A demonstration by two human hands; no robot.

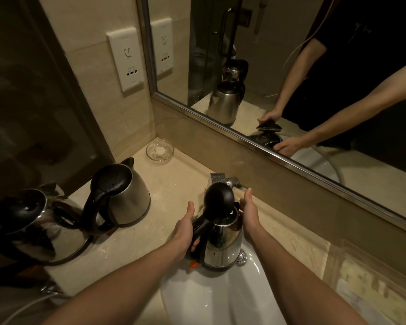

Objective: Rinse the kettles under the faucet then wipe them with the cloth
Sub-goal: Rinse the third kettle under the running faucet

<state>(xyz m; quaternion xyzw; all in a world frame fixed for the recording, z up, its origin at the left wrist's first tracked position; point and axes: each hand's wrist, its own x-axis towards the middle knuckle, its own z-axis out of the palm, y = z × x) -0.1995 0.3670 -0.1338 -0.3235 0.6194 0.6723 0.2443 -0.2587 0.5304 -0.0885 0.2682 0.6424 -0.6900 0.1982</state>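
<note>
Far corner of the worktop (174, 184): a clear glass dish (149, 156) with a small white soap (160, 151) inside. On the tiled wall above it there's a white socket plate (125, 59), just left of the framed mirror (279, 31). A white basin (220, 301) sits by the worktop's front edge, and a white cable (21, 310) trails at near left.

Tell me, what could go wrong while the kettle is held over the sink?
The kettle could slip. Only the left hand grips its handle, while the right hand just rests against its side, so it might bang the sink. Its open lid stands close to the faucet. It could knock the faucet or spray water onto the counter, where another kettle stands.
</note>
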